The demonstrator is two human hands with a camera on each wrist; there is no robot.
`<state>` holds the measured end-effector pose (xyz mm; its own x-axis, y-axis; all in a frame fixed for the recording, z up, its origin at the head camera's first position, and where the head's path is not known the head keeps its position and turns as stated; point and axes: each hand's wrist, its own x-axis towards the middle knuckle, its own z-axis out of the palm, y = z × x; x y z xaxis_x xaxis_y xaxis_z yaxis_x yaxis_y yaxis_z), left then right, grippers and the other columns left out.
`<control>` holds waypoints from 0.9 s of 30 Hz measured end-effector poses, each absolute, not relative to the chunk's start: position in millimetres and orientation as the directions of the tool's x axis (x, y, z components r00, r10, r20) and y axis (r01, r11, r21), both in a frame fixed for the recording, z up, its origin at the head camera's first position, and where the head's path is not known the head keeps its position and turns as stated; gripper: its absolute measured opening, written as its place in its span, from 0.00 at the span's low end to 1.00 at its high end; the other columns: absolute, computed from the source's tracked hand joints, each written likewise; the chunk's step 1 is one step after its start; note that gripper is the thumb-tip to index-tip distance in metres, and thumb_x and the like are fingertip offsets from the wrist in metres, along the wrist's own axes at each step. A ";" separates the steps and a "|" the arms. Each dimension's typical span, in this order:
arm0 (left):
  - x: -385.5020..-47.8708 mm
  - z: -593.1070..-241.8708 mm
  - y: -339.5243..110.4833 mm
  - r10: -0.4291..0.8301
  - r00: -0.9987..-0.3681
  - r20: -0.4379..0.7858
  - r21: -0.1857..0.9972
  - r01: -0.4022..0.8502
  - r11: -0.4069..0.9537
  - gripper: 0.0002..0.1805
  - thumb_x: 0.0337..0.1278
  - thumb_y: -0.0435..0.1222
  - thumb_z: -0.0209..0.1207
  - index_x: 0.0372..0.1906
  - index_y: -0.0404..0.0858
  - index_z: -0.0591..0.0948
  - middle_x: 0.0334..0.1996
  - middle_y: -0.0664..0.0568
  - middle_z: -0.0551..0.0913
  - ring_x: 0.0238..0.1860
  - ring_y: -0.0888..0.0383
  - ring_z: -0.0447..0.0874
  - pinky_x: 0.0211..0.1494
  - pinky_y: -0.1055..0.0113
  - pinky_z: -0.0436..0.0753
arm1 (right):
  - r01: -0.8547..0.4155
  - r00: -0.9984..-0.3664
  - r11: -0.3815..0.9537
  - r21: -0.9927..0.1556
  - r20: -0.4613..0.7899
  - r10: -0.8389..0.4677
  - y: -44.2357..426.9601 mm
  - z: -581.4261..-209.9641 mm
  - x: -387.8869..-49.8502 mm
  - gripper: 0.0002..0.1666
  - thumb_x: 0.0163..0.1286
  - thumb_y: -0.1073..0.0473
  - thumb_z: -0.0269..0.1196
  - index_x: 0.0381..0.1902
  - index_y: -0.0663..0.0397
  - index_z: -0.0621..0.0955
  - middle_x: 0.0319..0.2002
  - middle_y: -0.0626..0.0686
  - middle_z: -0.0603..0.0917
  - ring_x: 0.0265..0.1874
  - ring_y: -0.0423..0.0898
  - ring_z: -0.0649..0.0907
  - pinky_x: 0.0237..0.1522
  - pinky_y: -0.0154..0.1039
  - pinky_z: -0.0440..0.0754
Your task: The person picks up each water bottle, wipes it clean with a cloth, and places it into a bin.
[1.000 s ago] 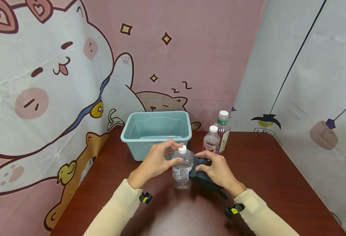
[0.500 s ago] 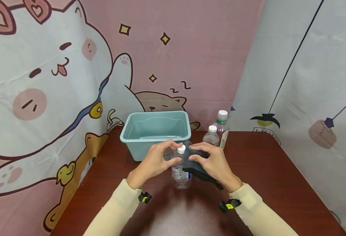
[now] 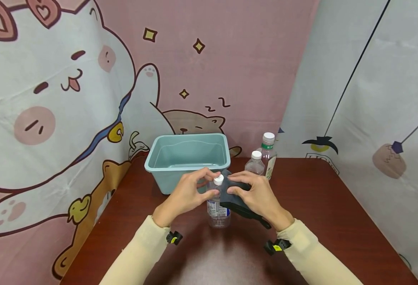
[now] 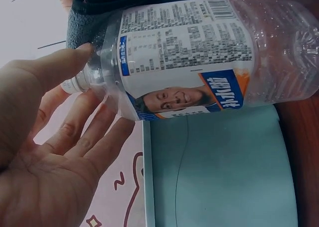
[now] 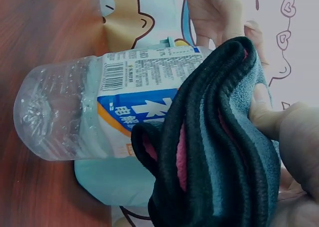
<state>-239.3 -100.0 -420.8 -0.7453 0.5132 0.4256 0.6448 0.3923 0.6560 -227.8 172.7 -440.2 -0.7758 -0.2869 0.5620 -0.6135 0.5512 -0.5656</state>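
Note:
A clear plastic bottle [image 3: 218, 217] with a white cap and printed label stands upright on the table. My left hand [image 3: 189, 194] holds it near the top, thumb on one side of the neck and fingers on the other. My right hand [image 3: 260, 198] grips a folded dark grey cloth [image 3: 241, 206] with black edging, thumb on one face. Pink shows inside the folds of the cloth [image 5: 214, 152] in the right wrist view. The cloth lies against or very close to the bottle's upper right side and covers part of the label [image 5: 144, 82].
Behind the left hand stands a light blue-green plastic bin [image 3: 187, 170]. Two more capped bottles, a shorter one [image 3: 255, 166] and a taller one [image 3: 270, 158], stand at the back right of the brown table [image 3: 319, 213]. A printed curtain hangs behind.
My right hand has moved up and left with the cloth, from beside the bottle's label to its shoulder near the cap. It has hardly moved in the last half second. The left hand keeps its hold.

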 end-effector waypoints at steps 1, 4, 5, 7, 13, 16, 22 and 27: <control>-239.2 -420.6 -99.8 0.516 -0.742 0.428 0.651 0.649 0.394 0.19 0.70 0.35 0.83 0.56 0.45 0.85 0.74 0.54 0.91 0.66 0.48 0.95 0.69 0.51 0.94 | -0.612 -0.777 0.557 -0.562 0.559 -0.289 173.1 -440.3 -227.7 0.25 0.67 0.55 0.87 0.61 0.50 0.97 0.59 0.51 0.98 0.60 0.54 0.96 0.63 0.58 0.96; -238.5 -419.7 -99.2 0.523 -0.731 0.437 0.633 0.664 0.399 0.19 0.70 0.34 0.83 0.56 0.43 0.84 0.74 0.52 0.91 0.67 0.46 0.95 0.69 0.52 0.94 | -0.612 -0.777 0.567 -0.552 0.555 -0.297 174.9 -441.2 -227.0 0.25 0.68 0.55 0.86 0.62 0.50 0.96 0.60 0.52 0.97 0.60 0.56 0.96 0.61 0.59 0.96; -238.2 -419.5 -99.0 0.526 -0.728 0.440 0.626 0.668 0.402 0.19 0.70 0.34 0.83 0.56 0.43 0.84 0.74 0.51 0.91 0.67 0.46 0.95 0.69 0.51 0.94 | -0.611 -0.777 0.569 -0.550 0.553 -0.300 175.7 -441.8 -226.8 0.26 0.68 0.55 0.86 0.63 0.50 0.96 0.60 0.53 0.97 0.60 0.57 0.96 0.60 0.59 0.96; -237.8 -419.3 -98.6 0.529 -0.724 0.442 0.615 0.674 0.409 0.19 0.70 0.35 0.82 0.56 0.42 0.83 0.74 0.50 0.91 0.67 0.45 0.95 0.69 0.51 0.94 | -0.606 -0.782 0.574 -0.551 0.545 -0.302 177.4 -443.5 -226.7 0.26 0.68 0.56 0.86 0.63 0.50 0.96 0.60 0.54 0.97 0.61 0.58 0.96 0.59 0.59 0.97; -236.9 -419.5 -98.0 0.533 -0.735 0.419 0.609 0.663 0.436 0.19 0.72 0.36 0.81 0.56 0.42 0.82 0.75 0.49 0.90 0.68 0.46 0.94 0.71 0.52 0.93 | -0.587 -0.800 0.575 -0.571 0.520 -0.300 184.2 -452.0 -227.3 0.27 0.69 0.58 0.85 0.65 0.53 0.95 0.61 0.57 0.97 0.64 0.61 0.95 0.62 0.61 0.95; -236.9 -419.3 -97.4 0.533 -0.738 0.414 0.613 0.659 0.436 0.19 0.73 0.35 0.81 0.56 0.42 0.82 0.75 0.49 0.90 0.69 0.45 0.93 0.71 0.51 0.93 | -0.581 -0.804 0.578 -0.572 0.516 -0.297 187.0 -455.8 -227.2 0.27 0.68 0.59 0.86 0.65 0.54 0.95 0.60 0.58 0.97 0.64 0.61 0.95 0.63 0.61 0.95; -237.1 -418.2 -96.0 0.535 -0.728 0.428 0.605 0.671 0.428 0.19 0.73 0.35 0.81 0.55 0.42 0.82 0.75 0.48 0.90 0.69 0.44 0.93 0.71 0.50 0.93 | -0.574 -0.809 0.592 -0.566 0.505 -0.301 193.1 -467.4 -226.4 0.27 0.68 0.60 0.85 0.64 0.57 0.95 0.59 0.59 0.98 0.61 0.61 0.96 0.63 0.62 0.95; -236.8 -419.1 -96.6 0.538 -0.730 0.422 0.600 0.670 0.437 0.19 0.73 0.35 0.80 0.55 0.42 0.81 0.75 0.47 0.90 0.71 0.44 0.93 0.71 0.50 0.93 | -0.587 -0.802 0.602 -0.541 0.490 -0.342 196.7 -487.9 -228.4 0.25 0.67 0.60 0.87 0.60 0.59 0.96 0.56 0.58 0.98 0.58 0.58 0.97 0.59 0.58 0.97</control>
